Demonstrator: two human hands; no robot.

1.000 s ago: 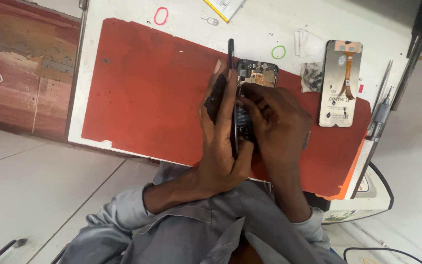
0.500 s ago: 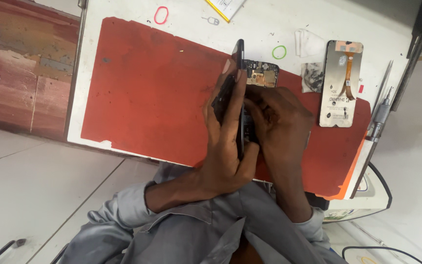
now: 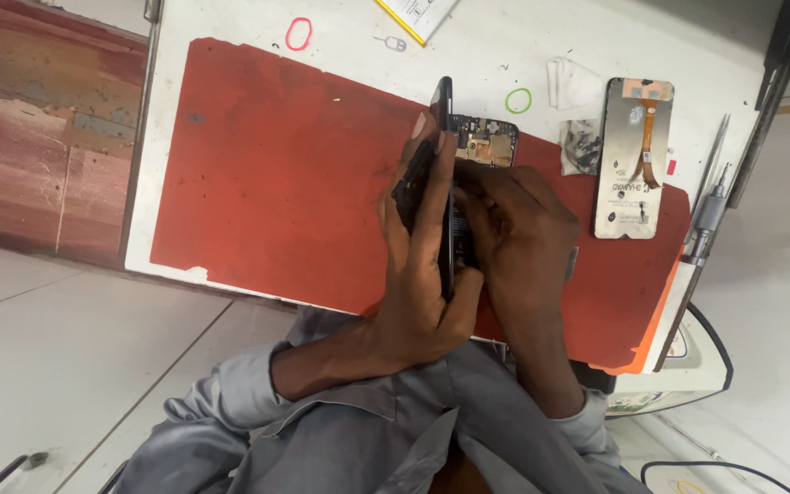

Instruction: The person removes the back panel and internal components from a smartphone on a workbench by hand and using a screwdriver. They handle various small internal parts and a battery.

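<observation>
Red matting (image 3: 276, 165) covers the white table (image 3: 230, 27) where the left hand (image 3: 422, 274) grips a thin black phone panel (image 3: 443, 174), stood on edge. The right hand (image 3: 518, 238) presses fingers closed onto the opened phone body (image 3: 485, 144) beside it. A detached screen (image 3: 635, 155) lies well to the right, near a screwdriver (image 3: 701, 224).

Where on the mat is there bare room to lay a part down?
The red mat is bare left of the left hand, out to its left edge. It is crowded to the right: both hands on the phone, right hand, then the screen panel and screwdriver.
</observation>
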